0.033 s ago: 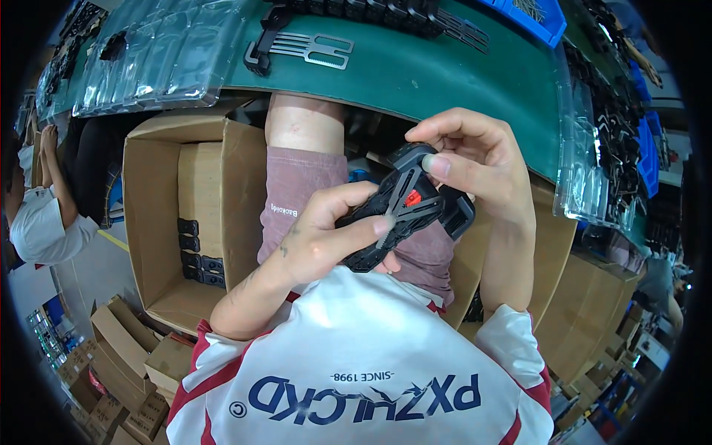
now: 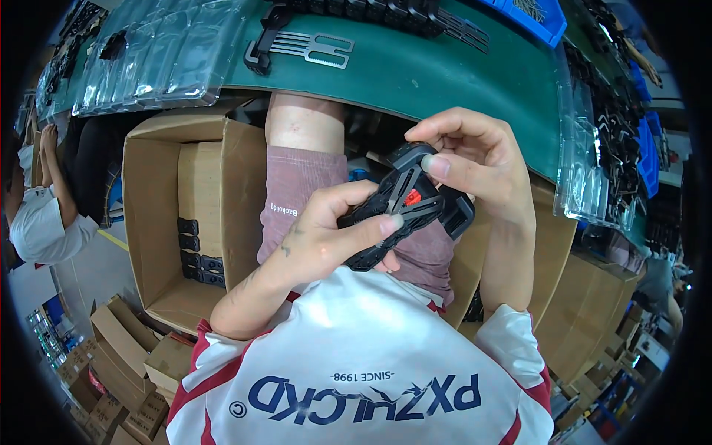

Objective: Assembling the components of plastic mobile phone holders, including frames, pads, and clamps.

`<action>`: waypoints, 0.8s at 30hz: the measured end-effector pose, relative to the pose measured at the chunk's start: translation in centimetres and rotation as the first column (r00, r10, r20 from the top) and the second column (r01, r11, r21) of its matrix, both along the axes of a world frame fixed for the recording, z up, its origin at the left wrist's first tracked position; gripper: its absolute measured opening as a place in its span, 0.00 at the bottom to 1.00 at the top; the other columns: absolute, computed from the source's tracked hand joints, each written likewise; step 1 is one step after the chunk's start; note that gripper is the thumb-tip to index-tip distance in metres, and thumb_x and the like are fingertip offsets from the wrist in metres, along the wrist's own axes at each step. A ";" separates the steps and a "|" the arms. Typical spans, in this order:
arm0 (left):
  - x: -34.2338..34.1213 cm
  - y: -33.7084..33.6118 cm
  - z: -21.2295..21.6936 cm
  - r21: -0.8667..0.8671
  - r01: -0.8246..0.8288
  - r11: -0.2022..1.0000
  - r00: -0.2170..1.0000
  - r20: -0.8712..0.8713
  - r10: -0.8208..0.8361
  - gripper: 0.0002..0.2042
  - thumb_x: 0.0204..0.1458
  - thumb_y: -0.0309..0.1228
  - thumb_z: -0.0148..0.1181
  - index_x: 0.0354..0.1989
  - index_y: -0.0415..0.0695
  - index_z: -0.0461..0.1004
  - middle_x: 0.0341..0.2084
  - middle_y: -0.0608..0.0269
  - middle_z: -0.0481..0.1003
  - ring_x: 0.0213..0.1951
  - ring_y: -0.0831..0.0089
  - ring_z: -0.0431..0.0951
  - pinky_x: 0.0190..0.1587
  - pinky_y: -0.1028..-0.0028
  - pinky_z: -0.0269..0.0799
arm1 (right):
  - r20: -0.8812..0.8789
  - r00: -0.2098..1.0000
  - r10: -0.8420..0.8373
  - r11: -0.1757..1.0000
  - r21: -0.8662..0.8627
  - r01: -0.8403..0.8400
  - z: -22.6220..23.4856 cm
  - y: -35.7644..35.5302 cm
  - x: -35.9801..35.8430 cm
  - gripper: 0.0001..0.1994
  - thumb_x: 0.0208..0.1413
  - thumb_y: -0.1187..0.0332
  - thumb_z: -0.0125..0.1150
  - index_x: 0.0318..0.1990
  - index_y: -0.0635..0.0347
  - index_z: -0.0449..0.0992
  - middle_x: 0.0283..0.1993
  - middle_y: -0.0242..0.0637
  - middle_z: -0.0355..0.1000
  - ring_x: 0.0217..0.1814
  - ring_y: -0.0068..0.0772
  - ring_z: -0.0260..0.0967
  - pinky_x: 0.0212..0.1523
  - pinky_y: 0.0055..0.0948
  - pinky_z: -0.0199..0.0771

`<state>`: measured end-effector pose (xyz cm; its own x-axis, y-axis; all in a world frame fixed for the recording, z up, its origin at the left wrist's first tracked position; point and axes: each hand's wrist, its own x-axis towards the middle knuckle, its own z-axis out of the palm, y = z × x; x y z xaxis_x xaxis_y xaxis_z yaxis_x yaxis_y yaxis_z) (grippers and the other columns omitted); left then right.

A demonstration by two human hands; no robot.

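A black plastic clip-like part [image 2: 404,204] with a small red button sits above my lap, held by both hands. My left hand [image 2: 326,237] wraps it from below and the left, thumb lying along its lower edge. My right hand [image 2: 475,159] grips its upper end, thumb pressed on the top face and fingers curled behind. The part's underside is hidden by my fingers. Below it are my mauve shorts [image 2: 297,193] and white shirt.
An open cardboard box [image 2: 170,222] at my left holds a few black parts [image 2: 196,256]. Ahead is a green table [image 2: 445,81] with clear blister trays [image 2: 148,59], a metal bracket [image 2: 304,48] and a blue bin [image 2: 534,15]. Another person [image 2: 37,215] sits far left. Folded cartons [image 2: 111,371] lie lower left.
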<state>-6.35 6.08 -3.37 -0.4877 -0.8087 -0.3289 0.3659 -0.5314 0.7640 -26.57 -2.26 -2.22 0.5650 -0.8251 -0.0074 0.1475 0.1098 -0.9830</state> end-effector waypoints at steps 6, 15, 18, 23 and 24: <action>-0.1 0.3 -0.3 -0.033 -0.042 0.999 0.984 0.173 0.047 0.07 0.54 0.26 0.54 0.37 0.35 0.69 0.22 0.59 0.74 0.22 0.72 0.78 0.26 0.81 0.73 | -0.001 0.999 0.033 0.999 0.034 -0.033 -0.3 -0.3 0.9 0.11 0.46 0.77 0.63 0.40 0.66 0.76 0.28 0.29 0.68 0.27 0.14 0.61 0.30 0.10 0.61; 3.3 1.0 -2.6 -0.173 -0.105 0.979 0.942 0.297 0.153 0.09 0.55 0.29 0.57 0.26 0.37 0.73 0.18 0.68 0.70 0.17 0.85 0.63 0.20 0.87 0.59 | -0.076 0.965 0.251 0.954 0.190 -0.233 -0.6 -1.2 5.6 0.12 0.46 0.74 0.65 0.40 0.65 0.76 0.28 0.29 0.70 0.27 0.15 0.62 0.29 0.10 0.61; 5.0 1.1 -2.9 -0.039 -0.285 0.958 0.918 0.278 0.284 0.11 0.54 0.29 0.57 0.22 0.37 0.74 0.16 0.71 0.69 0.18 0.87 0.60 0.19 0.89 0.56 | -0.176 0.925 0.337 0.937 0.154 -0.312 -0.4 -3.0 9.2 0.14 0.45 0.72 0.65 0.41 0.66 0.75 0.29 0.33 0.72 0.26 0.16 0.65 0.28 0.11 0.64; 6.8 1.3 -3.2 -0.021 -0.571 0.821 0.799 0.217 0.561 0.10 0.53 0.28 0.58 0.23 0.35 0.76 0.17 0.71 0.71 0.19 0.87 0.63 0.20 0.89 0.58 | -0.223 0.963 -0.151 0.965 -0.245 0.095 -3.5 -6.1 16.5 0.13 0.46 0.71 0.65 0.40 0.63 0.76 0.31 0.34 0.72 0.24 0.18 0.65 0.25 0.13 0.64; 7.0 1.4 -3.1 -0.017 -0.624 0.782 0.763 0.206 0.613 0.10 0.53 0.28 0.58 0.24 0.35 0.76 0.17 0.70 0.71 0.19 0.87 0.63 0.20 0.89 0.58 | -0.246 0.896 -0.370 0.845 -0.491 0.214 -4.0 -6.4 17.3 0.12 0.46 0.71 0.65 0.40 0.62 0.76 0.31 0.34 0.72 0.24 0.18 0.65 0.25 0.13 0.63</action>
<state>0.68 7.44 -6.50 0.1889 -0.8929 -0.4087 0.4791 -0.2795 0.8321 -9.30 -8.61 -6.21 0.3263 -0.9090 0.2594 -0.2275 -0.3419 -0.9118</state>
